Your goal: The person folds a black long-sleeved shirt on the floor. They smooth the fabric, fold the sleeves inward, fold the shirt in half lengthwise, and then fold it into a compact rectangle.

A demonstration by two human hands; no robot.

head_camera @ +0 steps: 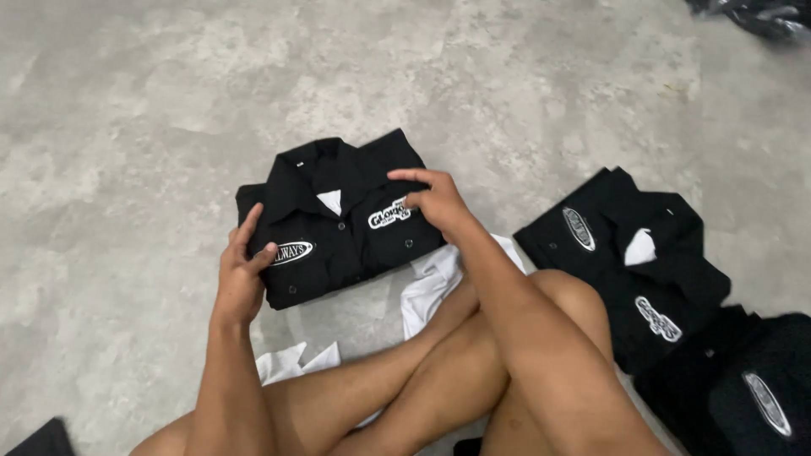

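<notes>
Pressing folded black shirt (338, 224), L hand (241, 274) – R hand (435, 203)

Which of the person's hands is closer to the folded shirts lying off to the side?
Right. The right hand rests on the middle shirt's edge facing the side shirts; the left hand is on its far edge.

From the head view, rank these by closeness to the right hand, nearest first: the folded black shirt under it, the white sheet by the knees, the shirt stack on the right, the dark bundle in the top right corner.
1. Folded black shirt: touched by the right hand.
2. White sheet: just below the hand.
3. Shirt stack: off to the right.
4. Dark bundle: far top right corner.
</notes>
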